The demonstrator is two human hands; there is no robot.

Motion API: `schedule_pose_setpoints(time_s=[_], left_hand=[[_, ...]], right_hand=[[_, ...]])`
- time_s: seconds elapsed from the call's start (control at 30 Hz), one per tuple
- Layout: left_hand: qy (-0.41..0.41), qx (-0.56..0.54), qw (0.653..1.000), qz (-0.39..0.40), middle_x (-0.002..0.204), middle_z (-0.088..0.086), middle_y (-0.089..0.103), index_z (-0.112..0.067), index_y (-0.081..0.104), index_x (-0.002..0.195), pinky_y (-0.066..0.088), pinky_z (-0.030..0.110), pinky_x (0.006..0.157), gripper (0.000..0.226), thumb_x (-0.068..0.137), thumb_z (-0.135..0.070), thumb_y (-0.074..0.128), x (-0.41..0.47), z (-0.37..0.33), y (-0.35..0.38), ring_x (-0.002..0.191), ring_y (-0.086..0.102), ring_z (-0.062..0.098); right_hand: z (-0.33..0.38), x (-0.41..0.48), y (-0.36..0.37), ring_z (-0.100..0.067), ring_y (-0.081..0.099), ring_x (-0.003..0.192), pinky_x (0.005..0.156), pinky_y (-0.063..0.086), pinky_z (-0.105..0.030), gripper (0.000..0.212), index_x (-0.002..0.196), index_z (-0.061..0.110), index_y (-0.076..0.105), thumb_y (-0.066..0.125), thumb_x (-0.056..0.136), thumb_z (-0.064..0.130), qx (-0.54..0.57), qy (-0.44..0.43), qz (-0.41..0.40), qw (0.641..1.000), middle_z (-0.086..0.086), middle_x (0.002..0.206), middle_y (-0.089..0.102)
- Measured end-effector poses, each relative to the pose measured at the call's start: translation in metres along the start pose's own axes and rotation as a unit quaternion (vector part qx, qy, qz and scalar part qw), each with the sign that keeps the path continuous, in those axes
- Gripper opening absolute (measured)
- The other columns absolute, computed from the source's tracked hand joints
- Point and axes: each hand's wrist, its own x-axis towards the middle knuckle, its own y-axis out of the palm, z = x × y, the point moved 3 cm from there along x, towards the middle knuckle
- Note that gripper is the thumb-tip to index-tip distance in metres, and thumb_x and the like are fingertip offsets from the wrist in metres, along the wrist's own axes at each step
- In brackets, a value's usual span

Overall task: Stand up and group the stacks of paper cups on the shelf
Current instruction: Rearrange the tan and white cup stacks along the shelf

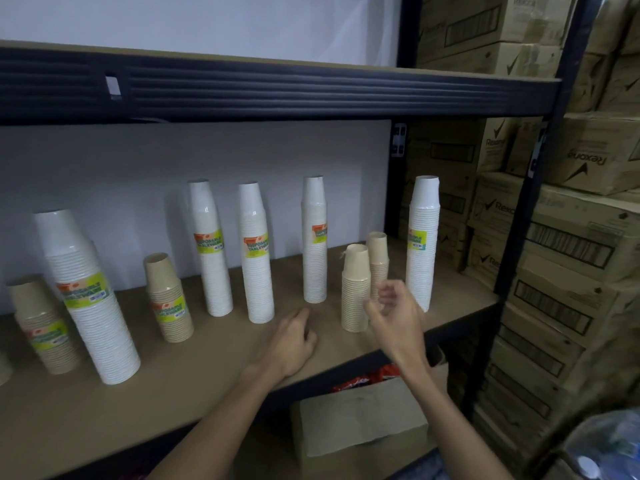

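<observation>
Several upright stacks of paper cups stand on the brown shelf (214,368). White stacks: a wide one at the left (90,306), two in the middle (211,251) (256,258), one further right (314,244) and one at the right end (422,244). Short brown stacks stand at far left (41,327), left of middle (168,299) and, as a pair, at right (355,289) (378,261). My left hand (294,341) rests on the shelf, fingers loosely bent, holding nothing. My right hand (394,317) hovers open just right of the front brown stack, apart from it.
A dark metal beam (277,91) of the upper shelf runs overhead. A black upright post (519,237) bounds the shelf at right, with stacked cardboard cartons (571,237) behind it. Below the shelf sits a carton (363,424) with red packets.
</observation>
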Motion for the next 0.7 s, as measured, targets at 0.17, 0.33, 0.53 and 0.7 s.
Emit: schedule_pose_setpoints(time_s=[0.17,0.33,0.53,0.7], left_hand=[[-0.022,-0.007,1.000,0.001,0.118,0.014,0.059,-0.006,0.052,0.126,0.037,0.028,0.088,0.035,0.094,-0.019,0.048,0.001,0.000,0.002,0.109,0.055,0.029],[-0.029,-0.001,1.000,-0.005,0.130,0.009,0.056,-0.009,0.050,0.133,0.043,0.032,0.095,0.041,0.093,-0.023,0.048,0.003,0.005,0.005,0.113,0.055,0.027],[-0.042,0.007,0.999,0.004,0.137,0.004,0.055,-0.019,0.048,0.136,0.043,0.036,0.100,0.046,0.091,-0.031,0.046,0.001,0.008,0.005,0.120,0.053,0.025],[-0.045,0.010,0.999,0.006,0.139,0.007,0.053,-0.014,0.048,0.137,0.041,0.033,0.101,0.045,0.094,-0.025,0.048,0.001,0.005,0.005,0.122,0.052,0.027]], right_hand=[[-0.031,-0.010,0.027,-0.004,0.050,0.116,0.094,0.041,-0.023,0.067,0.137,0.021,0.043,0.078,0.081,0.025,-0.004,0.034,0.110,0.993,0.013,0.124,0.052],[-0.039,0.005,0.045,-0.016,0.055,0.124,0.104,0.048,-0.042,0.073,0.142,0.024,0.041,0.078,0.079,0.017,0.003,0.049,0.130,0.990,0.004,0.134,0.058],[-0.029,0.000,0.061,-0.021,0.059,0.105,0.087,0.054,-0.046,0.073,0.114,0.027,0.043,0.082,0.061,0.058,-0.094,0.060,0.107,0.988,0.001,0.114,0.057],[-0.039,0.011,0.061,-0.010,0.055,0.120,0.103,0.048,-0.038,0.086,0.140,0.024,0.039,0.086,0.068,0.036,0.067,0.070,0.179,0.979,0.008,0.131,0.057]])
